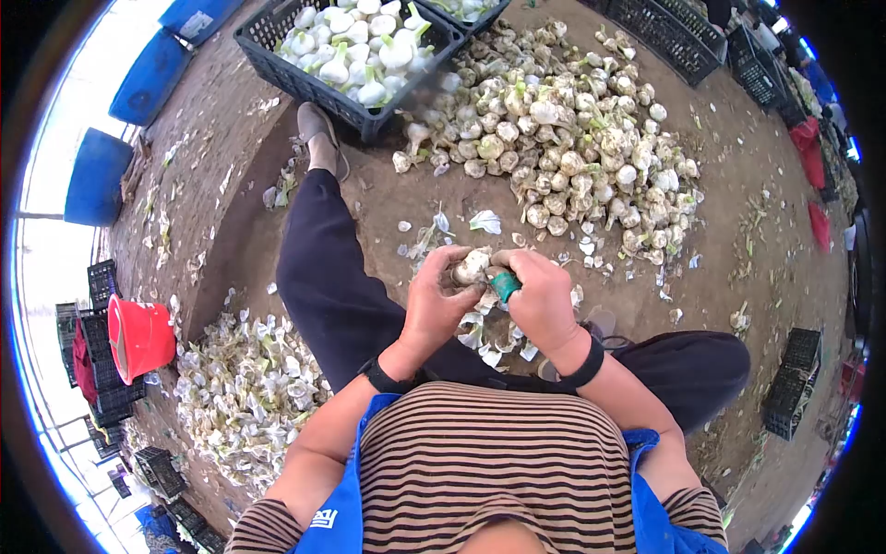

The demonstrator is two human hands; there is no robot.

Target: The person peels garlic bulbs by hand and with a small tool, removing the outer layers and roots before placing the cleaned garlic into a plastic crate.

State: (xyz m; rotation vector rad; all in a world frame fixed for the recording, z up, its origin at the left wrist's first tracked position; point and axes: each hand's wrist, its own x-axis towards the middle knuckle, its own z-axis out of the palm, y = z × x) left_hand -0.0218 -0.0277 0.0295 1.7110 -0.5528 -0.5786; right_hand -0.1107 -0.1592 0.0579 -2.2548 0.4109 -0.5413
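Note:
My left hand [437, 294] is closed round a garlic bulb [472, 268] whose white top shows between finger and thumb. Against the bulb's right side is my right hand [538, 294], its fingers closed round a green object [504, 284], perhaps a knife handle or a finger wrap; any blade is hidden. Beyond my hands lies a big pile of unpeeled bulbs [572, 129]. A black crate [318, 90] at the top holds peeled white bulbs [369, 46]. Loose skins [484, 222] are scattered on the ground near my hands.
A heap of peelings [245, 397] lies at the left, beside a red bucket [143, 339]. Blue barrels [98, 177] line the upper left. More black crates [789, 383] stand at the right and upper right. My legs [318, 268] spread either side of my hands.

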